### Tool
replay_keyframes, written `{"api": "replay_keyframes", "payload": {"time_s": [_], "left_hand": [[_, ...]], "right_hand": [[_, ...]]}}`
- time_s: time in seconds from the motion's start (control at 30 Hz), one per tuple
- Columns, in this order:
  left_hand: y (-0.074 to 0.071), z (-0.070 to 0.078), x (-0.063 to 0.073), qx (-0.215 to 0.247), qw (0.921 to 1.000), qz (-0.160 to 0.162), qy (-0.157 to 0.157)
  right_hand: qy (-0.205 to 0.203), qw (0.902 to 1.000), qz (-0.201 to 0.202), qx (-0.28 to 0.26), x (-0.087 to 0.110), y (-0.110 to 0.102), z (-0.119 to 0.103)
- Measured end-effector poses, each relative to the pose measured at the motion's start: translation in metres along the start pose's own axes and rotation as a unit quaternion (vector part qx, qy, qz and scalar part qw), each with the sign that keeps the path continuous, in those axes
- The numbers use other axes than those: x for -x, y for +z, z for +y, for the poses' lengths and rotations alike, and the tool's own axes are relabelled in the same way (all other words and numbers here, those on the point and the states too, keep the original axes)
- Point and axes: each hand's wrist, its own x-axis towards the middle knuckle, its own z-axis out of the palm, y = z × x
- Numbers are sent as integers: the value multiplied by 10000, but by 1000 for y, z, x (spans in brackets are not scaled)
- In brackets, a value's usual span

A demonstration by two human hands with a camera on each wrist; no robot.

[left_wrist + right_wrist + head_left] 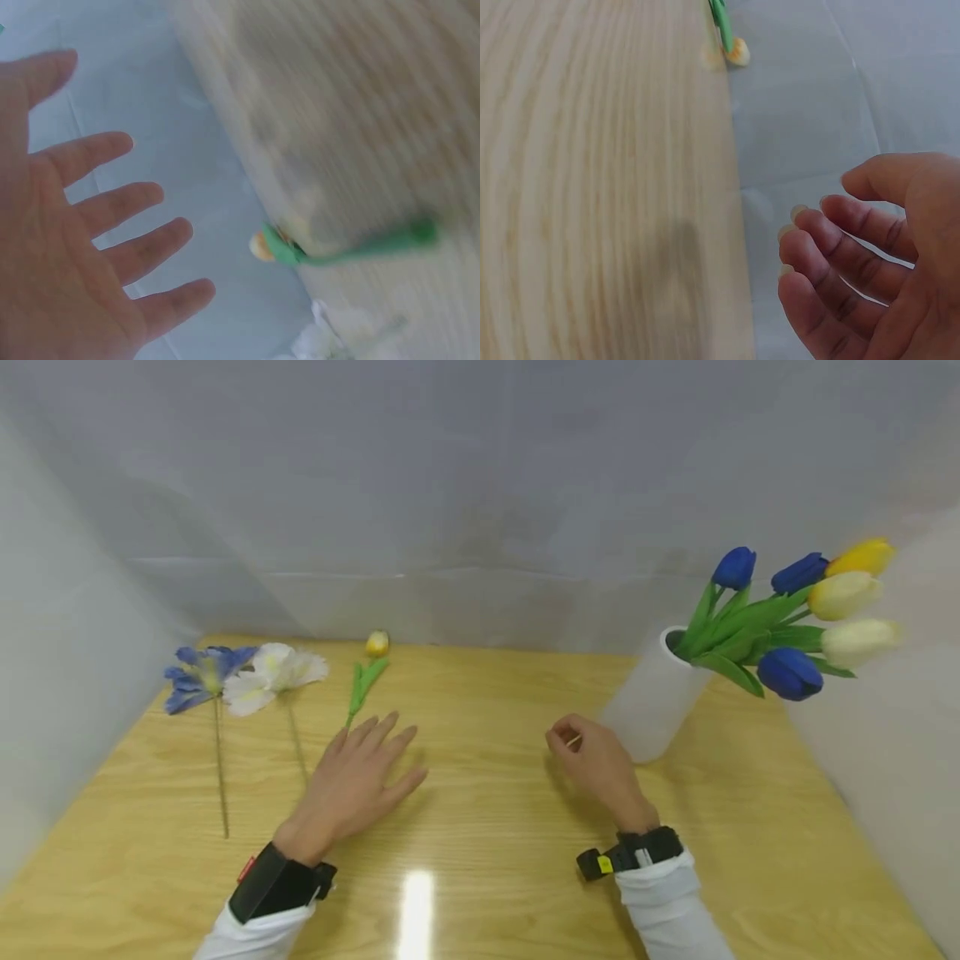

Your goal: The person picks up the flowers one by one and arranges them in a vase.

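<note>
My left hand point(356, 785) hovers over the table with its fingers spread straight and nothing in its grasp. Just beyond its fingertips lies a single yellow-white tulip point(377, 644) with green leaves; the hand covers its lower stem in the head view. In the left wrist view the same tulip point(279, 247) is apart from the spread fingers. My right hand point(600, 768), fingers loosely curled and holding nothing, is beside a white vase point(652, 706). Blue, yellow and cream tulips point(790, 674) stand in that vase, leaning right.
On the left of the wooden table point(480, 827) lie a blue-purple flower point(201, 677) and a white flower point(273, 677) on thin stems. A grey backdrop point(480, 510) rises along the far edge, with pale walls at both sides.
</note>
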Motion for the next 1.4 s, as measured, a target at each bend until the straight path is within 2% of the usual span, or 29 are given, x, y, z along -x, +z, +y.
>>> {"api": "replay_keyframes", "payload": {"time_s": [0.17, 0.3, 0.43, 0.97, 1.17, 1.4], "left_hand": [[1, -3, 1, 94, 9995, -278, -125], [1, -5, 2, 72, 9991, -367, -186], [0, -7, 5, 13, 9993, -318, -189], [-2, -19, 18, -150, 9989, -244, -359], [-4, -29, 21, -159, 9974, -340, -616], [-8, -44, 19, -21, 9957, -189, -908]], "right_hand": [[105, 9999, -60, -25, 3, 1, 3], [181, 9996, -194, -101, 3, 1, 4], [318, 9988, -305, -204, 4, 2, 4], [356, 9980, -465, -256, 6, 13, 5], [236, 9982, -431, -357, 7, 16, 2], [175, 9978, -477, -427, 8, 19, -6]]}}
